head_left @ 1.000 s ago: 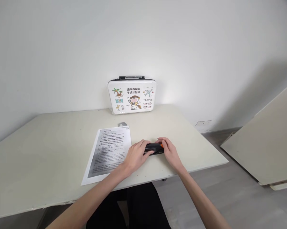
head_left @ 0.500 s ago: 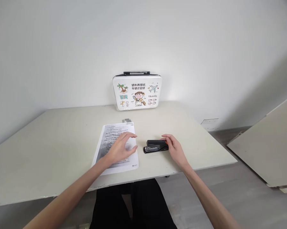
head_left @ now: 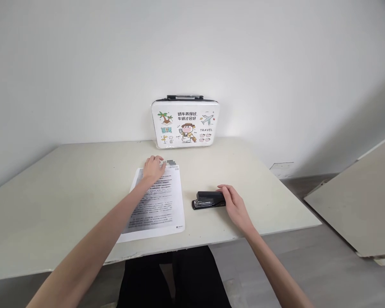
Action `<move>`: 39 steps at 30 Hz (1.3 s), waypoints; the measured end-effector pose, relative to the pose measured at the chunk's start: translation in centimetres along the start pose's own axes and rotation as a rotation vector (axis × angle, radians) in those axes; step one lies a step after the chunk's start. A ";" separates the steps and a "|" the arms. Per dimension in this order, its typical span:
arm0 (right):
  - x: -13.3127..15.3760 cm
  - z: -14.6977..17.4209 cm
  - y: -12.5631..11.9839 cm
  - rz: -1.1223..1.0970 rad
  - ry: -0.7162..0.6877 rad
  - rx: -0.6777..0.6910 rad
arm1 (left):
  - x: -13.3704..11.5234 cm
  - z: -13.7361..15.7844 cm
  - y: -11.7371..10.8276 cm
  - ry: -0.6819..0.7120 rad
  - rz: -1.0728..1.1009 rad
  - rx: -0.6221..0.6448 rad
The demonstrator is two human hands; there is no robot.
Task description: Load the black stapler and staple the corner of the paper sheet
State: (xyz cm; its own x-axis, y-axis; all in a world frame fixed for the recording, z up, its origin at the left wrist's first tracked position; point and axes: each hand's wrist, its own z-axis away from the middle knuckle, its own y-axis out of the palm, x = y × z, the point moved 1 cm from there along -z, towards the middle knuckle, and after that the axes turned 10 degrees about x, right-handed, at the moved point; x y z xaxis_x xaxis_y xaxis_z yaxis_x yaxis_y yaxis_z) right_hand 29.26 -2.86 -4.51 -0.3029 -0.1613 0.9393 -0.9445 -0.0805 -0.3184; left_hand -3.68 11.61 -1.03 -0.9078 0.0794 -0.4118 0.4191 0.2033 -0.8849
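A black stapler lies on the table with its front end pointing left. My right hand grips its rear end, fingers behind and thumb in front. Left of it lies a printed sheet of paper. My left hand reaches over the sheet's top edge, palm down, fingers bent and thumb slightly apart. Its fingertips are at the left end of a few small grey staple strips. Whether they touch a strip is too small to tell.
A white case with cartoon prints and a black handle stands at the table's back, against the wall. The pale table has its front edge close to my legs. A pale board stands beyond the table on the right.
My left hand has moved away from above the sheet's middle to its top edge, beside the staple strips. My right hand stays at the stapler's rear, its grip slightly more wrapped.
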 end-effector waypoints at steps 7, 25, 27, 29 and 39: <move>-0.1 -0.1 -0.1 -0.012 -0.004 0.003 | -4.9 7.0 -1.2 0.508 0.159 0.323; 0.7 0.3 0.2 0.117 -0.137 0.134 | -6.8 13.7 -1.3 0.572 0.140 0.357; 0.8 0.4 0.2 0.117 -0.128 0.128 | -6.0 13.9 -2.0 0.571 0.132 0.387; 0.8 0.4 0.2 0.118 -0.120 0.126 | -5.1 13.6 -2.5 0.567 0.124 0.408; 0.4 0.3 0.1 0.087 -0.074 0.134 | 0.4 1.3 -0.3 0.005 -0.108 0.117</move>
State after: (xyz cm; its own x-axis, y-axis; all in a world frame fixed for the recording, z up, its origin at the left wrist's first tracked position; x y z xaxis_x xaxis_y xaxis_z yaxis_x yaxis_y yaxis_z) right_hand 29.07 -3.22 -4.16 -0.3684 -0.2448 0.8969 -0.8882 -0.1921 -0.4173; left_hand -4.13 10.31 -1.16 -0.9476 0.0683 -0.3120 0.3175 0.0961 -0.9434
